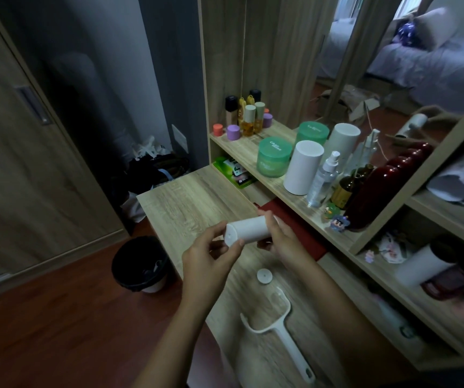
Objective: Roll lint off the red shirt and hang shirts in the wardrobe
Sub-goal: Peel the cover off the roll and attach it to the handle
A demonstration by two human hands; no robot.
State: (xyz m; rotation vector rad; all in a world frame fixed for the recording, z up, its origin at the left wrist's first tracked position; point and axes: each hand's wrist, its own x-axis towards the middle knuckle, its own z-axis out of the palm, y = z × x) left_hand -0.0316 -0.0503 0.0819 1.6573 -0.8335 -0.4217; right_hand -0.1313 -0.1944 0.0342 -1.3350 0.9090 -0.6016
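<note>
Centre frame, I see left hand [211, 252] pinching the near end of the white lint roll [249, 229], right hand [280, 242] curled round its far end — red shirt [302, 229] just right of them.

The desk [191, 197] is pale wood grain. On it lie a white roller handle [292, 352], a white cap [264, 275] and dark red fabric [306, 233]; above it is a white roll [250, 229]. Beside it stands a black bin [138, 264].

Bare desk [186, 197] lies open at left; roller handle [292, 352], cap [263, 275] and bottle-crowded shelf [249, 142] hem the right.
</note>
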